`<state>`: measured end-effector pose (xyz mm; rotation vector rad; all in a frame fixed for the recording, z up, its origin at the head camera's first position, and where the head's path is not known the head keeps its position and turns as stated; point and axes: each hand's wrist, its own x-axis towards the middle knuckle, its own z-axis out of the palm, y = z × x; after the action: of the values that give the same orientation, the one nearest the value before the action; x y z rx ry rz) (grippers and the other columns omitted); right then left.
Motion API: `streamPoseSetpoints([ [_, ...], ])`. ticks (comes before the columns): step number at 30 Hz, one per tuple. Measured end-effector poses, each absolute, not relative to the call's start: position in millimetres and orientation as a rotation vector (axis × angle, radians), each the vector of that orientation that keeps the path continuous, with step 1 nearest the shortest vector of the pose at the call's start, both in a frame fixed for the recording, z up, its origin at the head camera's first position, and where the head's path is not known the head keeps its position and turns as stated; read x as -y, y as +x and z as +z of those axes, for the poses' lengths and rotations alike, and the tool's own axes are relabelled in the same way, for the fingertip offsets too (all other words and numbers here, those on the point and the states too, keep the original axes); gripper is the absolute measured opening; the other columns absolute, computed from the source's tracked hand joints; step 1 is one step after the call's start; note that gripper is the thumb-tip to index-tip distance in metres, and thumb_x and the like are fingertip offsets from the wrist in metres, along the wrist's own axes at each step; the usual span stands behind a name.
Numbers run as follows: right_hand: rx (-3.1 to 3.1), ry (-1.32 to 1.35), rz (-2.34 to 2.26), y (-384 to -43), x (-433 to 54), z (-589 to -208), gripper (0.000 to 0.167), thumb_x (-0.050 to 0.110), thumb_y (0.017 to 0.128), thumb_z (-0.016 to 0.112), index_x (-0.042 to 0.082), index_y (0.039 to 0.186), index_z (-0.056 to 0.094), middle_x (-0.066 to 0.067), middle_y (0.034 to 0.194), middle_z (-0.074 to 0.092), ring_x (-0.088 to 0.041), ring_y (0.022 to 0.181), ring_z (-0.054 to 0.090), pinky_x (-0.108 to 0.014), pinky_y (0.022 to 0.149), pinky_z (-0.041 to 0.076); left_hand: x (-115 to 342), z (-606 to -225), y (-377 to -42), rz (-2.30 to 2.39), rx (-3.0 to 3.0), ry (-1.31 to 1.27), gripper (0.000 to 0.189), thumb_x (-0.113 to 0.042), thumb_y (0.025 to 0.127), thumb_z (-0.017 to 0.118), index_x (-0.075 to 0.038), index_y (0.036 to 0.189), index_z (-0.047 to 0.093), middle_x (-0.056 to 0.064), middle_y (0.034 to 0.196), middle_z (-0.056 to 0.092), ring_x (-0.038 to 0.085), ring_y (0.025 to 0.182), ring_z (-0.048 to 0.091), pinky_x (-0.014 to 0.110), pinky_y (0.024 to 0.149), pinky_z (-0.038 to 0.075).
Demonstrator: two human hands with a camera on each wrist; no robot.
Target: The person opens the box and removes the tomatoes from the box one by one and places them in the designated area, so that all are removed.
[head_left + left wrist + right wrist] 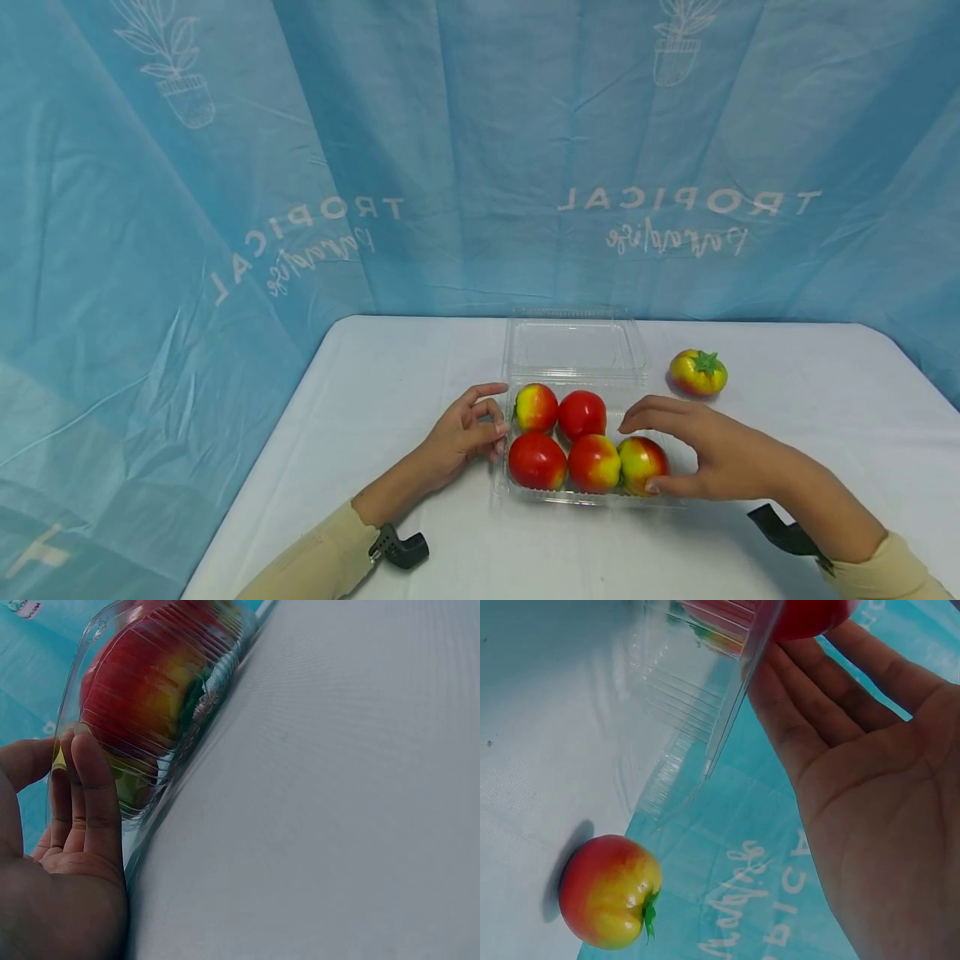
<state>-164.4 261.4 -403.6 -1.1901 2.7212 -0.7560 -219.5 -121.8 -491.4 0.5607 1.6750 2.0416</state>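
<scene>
- Touching the left wall of the clear plastic container (570, 499): the left hand (461, 435), index finger nearly straight and apart from the thumb, other fingers bent.
- Arched over the container's front right: the right hand (720, 450), thumb and fingers apart around the front-right tomato (645, 461), thumb at its near side; cannot tell whether gripping or only touching.
- Counted in all: six tomatoes, red with yellow on most, five inside the container and one outside.
- Lined up along the container's front wall: the front-left tomato (537, 462), the front-middle tomato (592, 463) and the front-right one.
- Set behind that row, toward the container's left: the back-left tomato (536, 407) and the back-right tomato (582, 415).
- Lying beyond the container's right side, near its back: the lone tomato (697, 373), topped with green leaves.
- Folded open at the container's back: one clear lid (573, 348).
- Spread beneath the container: a white tabletop (480, 550).
- Hung behind the container: a blue curtain (480, 150), printed "TROPICAL Paradise" in mirror-reversed lettering.
</scene>
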Motion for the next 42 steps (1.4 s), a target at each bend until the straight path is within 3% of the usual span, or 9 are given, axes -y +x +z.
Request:
streamPoseSetpoints([
  [11,-2.664,-1.192,-0.715,-163.3,-261.0,-407.5,0.061,0.039,0.085,0.089,0.035,0.138,0.061,0.017,0.135,0.060,-0.009,0.122,0.060,-0.034,0.098,0.060,121.6,-491.3,-219.0,2.046,-1.672,0.554,0.064,-0.006,0.102,0.066,-0.008,0.158,0.036,0.003,0.099,0.059,0.013,0.077,0.065,0.025,0.071,0.061],
  [24,-2.680,-1.220,-0.655,-163.4,-265.4,-410.2,0.073,0.032,0.081,0.091,0.025,0.146,0.059,0.010,0.140,0.061,-0.013,0.126,0.058,-0.038,0.098,0.060,121.1,-490.3,-218.4,2.053,-1.662,0.546,0.064,-0.006,0.101,0.066,-0.007,0.158,0.036,0.003,0.099,0.059,0.013,0.076,0.065,0.025,0.070,0.061],
  [31,-2.646,-1.209,-0.706,-166.4,-266.5,-410.9,0.072,0.028,0.080,0.092,0.027,0.144,0.060,0.018,0.138,0.061,-0.009,0.124,0.059,-0.037,0.099,0.060,120.9,-489.4,-219.0,2.049,-1.666,0.550,0.064,-0.005,0.102,0.065,-0.007,0.158,0.035,0.002,0.099,0.059,0.013,0.076,0.065,0.025,0.071,0.061],
  [42,-2.631,-1.167,-0.712,-166.3,-266.3,-410.8,0.069,0.030,0.081,0.091,0.028,0.143,0.060,0.018,0.137,0.062,-0.011,0.124,0.061,-0.041,0.098,0.060,120.7,-489.5,-217.8,2.047,-1.668,0.552,0.063,-0.006,0.102,0.066,-0.008,0.157,0.036,0.003,0.098,0.059,0.013,0.076,0.065,0.025,0.071,0.061],
])
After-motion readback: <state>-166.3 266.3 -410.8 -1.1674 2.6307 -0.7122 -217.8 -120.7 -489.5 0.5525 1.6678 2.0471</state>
